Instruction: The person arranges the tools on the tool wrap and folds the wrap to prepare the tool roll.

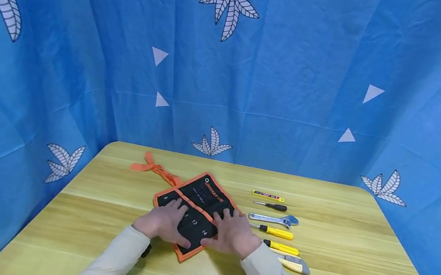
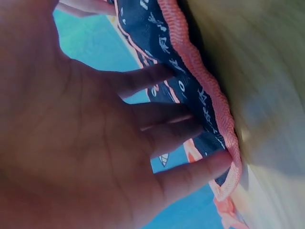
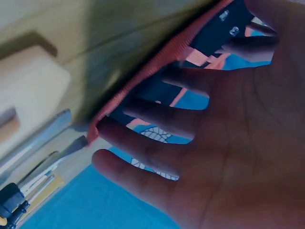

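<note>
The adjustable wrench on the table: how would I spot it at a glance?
Start at the black-and-orange tool roll on the wooden table. To its right lies a row of small tools. The adjustable wrench is third from the far end, the only all-metal one, among yellow and black handles.

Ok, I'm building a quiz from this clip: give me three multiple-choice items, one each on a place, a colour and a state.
1. Where does the row of tools lie?
A. right of the pouch
B. left of the pouch
C. inside the pouch

2. What colour is the pouch's trim?
A. green
B. orange
C. white

3. How do the hands lie?
A. flat on the pouch
B. raised in the air
C. gripping a wrench

Answers:
1 A: the tools lie on the table right of the pouch.
2 B: its edge is orange.
3 A: the left hand and right hand press it with spread fingers.
</note>
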Demonstrator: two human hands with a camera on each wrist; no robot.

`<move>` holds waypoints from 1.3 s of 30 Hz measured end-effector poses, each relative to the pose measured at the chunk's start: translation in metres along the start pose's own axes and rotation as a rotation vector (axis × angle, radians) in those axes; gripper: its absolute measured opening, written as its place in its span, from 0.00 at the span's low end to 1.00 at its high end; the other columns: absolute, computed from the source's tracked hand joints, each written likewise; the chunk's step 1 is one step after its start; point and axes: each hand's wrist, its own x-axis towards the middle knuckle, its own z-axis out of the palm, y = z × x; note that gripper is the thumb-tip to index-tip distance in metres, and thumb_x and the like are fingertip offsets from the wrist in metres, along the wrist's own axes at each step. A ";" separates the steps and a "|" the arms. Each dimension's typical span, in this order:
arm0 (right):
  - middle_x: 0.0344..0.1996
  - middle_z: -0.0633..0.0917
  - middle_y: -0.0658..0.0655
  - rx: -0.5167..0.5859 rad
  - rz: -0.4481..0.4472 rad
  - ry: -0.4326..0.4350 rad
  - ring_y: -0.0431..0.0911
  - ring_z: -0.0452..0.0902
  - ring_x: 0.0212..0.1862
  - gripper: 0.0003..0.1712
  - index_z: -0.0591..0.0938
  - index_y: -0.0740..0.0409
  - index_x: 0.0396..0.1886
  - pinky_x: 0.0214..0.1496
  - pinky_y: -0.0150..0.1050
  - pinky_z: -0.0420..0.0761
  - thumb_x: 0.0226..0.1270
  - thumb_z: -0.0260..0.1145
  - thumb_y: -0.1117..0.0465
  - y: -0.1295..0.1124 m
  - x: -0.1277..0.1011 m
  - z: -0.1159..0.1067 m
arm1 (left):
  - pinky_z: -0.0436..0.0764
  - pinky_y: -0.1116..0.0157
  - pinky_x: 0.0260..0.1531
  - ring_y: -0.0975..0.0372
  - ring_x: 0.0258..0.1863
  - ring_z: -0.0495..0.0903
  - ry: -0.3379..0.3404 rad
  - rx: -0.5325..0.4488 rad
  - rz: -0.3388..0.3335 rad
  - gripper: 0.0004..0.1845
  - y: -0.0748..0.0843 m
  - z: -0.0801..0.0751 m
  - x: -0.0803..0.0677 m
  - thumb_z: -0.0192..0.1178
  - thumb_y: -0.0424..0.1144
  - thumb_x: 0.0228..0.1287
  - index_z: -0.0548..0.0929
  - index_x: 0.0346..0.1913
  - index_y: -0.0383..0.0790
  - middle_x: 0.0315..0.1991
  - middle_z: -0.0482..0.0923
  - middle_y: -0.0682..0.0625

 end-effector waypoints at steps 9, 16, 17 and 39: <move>0.76 0.68 0.60 0.086 -0.013 0.018 0.62 0.65 0.74 0.50 0.66 0.47 0.79 0.70 0.59 0.72 0.65 0.61 0.26 0.009 0.003 -0.009 | 0.65 0.41 0.72 0.42 0.79 0.56 0.014 -0.072 0.036 0.50 0.005 -0.003 -0.003 0.67 0.65 0.61 0.64 0.77 0.36 0.79 0.55 0.34; 0.77 0.66 0.60 0.124 -0.035 0.045 0.62 0.62 0.75 0.53 0.66 0.49 0.79 0.71 0.59 0.71 0.62 0.63 0.25 0.011 0.014 -0.011 | 0.66 0.40 0.70 0.38 0.77 0.59 0.020 -0.081 0.010 0.50 0.020 -0.001 -0.010 0.64 0.66 0.63 0.64 0.77 0.35 0.77 0.57 0.30; 0.77 0.66 0.60 0.127 -0.037 0.044 0.63 0.62 0.76 0.54 0.66 0.49 0.79 0.71 0.59 0.71 0.62 0.63 0.25 0.011 0.015 -0.011 | 0.67 0.40 0.70 0.37 0.76 0.59 0.022 -0.075 0.008 0.51 0.022 0.001 -0.011 0.64 0.67 0.63 0.64 0.77 0.35 0.77 0.58 0.29; 0.76 0.67 0.59 0.107 0.003 -0.026 0.62 0.62 0.76 0.55 0.67 0.47 0.78 0.72 0.60 0.69 0.58 0.62 0.21 0.007 0.020 -0.002 | 0.67 0.38 0.69 0.38 0.77 0.58 0.020 -0.041 0.027 0.55 0.020 0.009 -0.008 0.70 0.69 0.53 0.67 0.76 0.39 0.77 0.58 0.30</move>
